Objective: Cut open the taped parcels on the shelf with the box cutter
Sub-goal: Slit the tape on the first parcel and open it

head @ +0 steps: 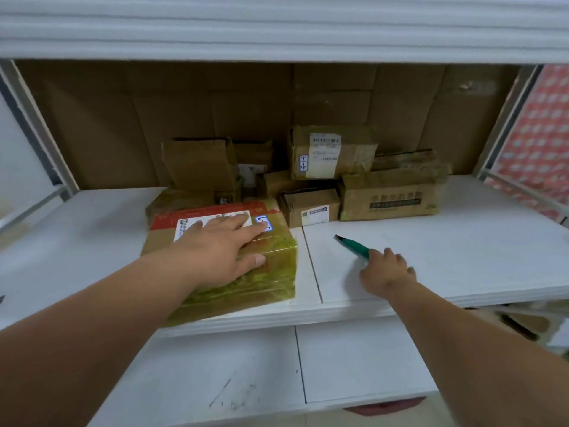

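A parcel wrapped in yellowish tape [271, 272], with a red band and a white label on top, lies at the front of the white shelf [431, 257]. My left hand [221, 251] rests flat on its top, fingers spread. My right hand [386, 271] grips the green box cutter [354, 245] to the right of the parcel. The cutter's dark tip points up and left, just above the bare shelf board and apart from the parcel.
Several brown cardboard parcels are stacked at the back: a labelled one [329, 152] on top, a wide one [391, 198] at right, a small one [311, 208] in the middle, an opened one [200, 167] at left. A lower shelf [354, 365] juts out beneath.
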